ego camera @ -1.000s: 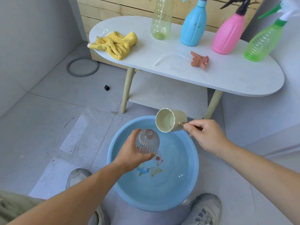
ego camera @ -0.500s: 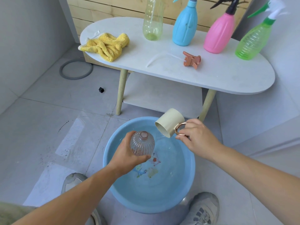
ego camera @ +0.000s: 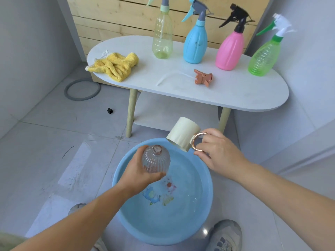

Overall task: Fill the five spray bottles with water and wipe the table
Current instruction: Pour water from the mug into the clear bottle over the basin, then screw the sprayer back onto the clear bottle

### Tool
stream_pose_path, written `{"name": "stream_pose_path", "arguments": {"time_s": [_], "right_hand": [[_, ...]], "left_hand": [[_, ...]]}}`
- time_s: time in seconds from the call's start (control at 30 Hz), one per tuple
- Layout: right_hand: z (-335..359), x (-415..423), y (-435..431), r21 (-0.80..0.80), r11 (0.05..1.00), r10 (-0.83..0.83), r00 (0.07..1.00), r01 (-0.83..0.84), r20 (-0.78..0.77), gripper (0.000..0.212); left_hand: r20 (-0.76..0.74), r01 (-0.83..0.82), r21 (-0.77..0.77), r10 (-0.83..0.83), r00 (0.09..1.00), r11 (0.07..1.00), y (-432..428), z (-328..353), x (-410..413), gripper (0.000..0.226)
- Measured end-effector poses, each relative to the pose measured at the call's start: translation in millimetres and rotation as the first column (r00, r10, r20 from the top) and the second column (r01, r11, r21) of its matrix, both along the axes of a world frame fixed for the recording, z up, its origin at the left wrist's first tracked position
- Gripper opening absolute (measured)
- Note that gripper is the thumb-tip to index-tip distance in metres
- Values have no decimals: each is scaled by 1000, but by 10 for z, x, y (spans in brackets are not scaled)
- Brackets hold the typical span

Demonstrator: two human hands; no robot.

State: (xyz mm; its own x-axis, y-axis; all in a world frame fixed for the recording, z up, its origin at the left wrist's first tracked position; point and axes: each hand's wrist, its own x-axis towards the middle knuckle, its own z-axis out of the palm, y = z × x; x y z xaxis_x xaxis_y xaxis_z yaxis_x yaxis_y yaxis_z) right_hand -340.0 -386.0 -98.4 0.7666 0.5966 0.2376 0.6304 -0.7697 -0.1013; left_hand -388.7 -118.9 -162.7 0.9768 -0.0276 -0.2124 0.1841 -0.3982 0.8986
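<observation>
My left hand (ego camera: 137, 173) grips a clear pinkish ribbed bottle (ego camera: 156, 159), uncapped, upright over the blue basin (ego camera: 206, 200) of water. My right hand (ego camera: 217, 153) holds a cream cup (ego camera: 183, 136) by its copper handle, tipped mouth-down to the right of the bottle's neck. On the white table (ego camera: 226, 91) stand a yellow-green bottle (ego camera: 162, 38), a blue one (ego camera: 195, 44), a pink one (ego camera: 230, 51) and a green one (ego camera: 262, 58), all with spray heads. An orange spray head (ego camera: 203, 77) with its tube lies on the table. A yellow cloth (ego camera: 114, 66) sits at the left end.
The basin rests on the tiled floor between my two shoes (ego camera: 226, 236). A grey ring (ego camera: 82, 89) and a small black piece (ego camera: 109, 111) lie on the floor to the left. A lower shelf (ego camera: 172, 113) sits under the table. Wooden slats (ego camera: 117, 19) back the table.
The cup has swung from lying level with its mouth at the bottle's neck to tipped mouth-down and drawn to the right. My left hand kept the bottle over the basin.
</observation>
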Motion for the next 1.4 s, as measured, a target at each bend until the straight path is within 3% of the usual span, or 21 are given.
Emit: {"name": "stream_pose_path", "arguments": {"time_s": [0.13,0.27,0.33,0.47,0.53,0.63,0.9,1.2,1.4], "right_hand": [[258,-56,23,296,912,-195,934,285,-299,16],[508,-12,-71,480,730,-270,850,487,-452,23],[624,39,-159,572,585,-271,803,575,-530,24],[872,224,-348,737,182,-158,759,651,-632,28],[1003,354,-490,757,63,-168,754,651,-634,30],[1127,578,-715,752,-32,-212,731,658,-648,28],[1170,1179,-1158,708,-97,-291,660,700,-692,21],[919,1499,-1322,648,-144,-227,612,748,-757,17],[826,1521,-1374,636,-71,-317,587,768,-745,17]], "left_hand": [[37,9,-15,-9,999,1000,-12,217,54,79],[112,29,-28,-25,993,999,-34,510,152,77],[146,49,-27,-44,988,998,-61,696,209,80],[190,105,-17,-100,977,994,-110,1016,334,89],[203,144,-23,-136,970,989,-158,1214,390,90],[206,211,-18,-203,957,977,-242,1475,479,90],[197,291,-88,-270,943,953,-475,1724,798,77],[191,289,-90,-268,944,953,-639,1605,1073,77],[193,297,-51,-283,940,953,-707,1591,1142,78]]}}
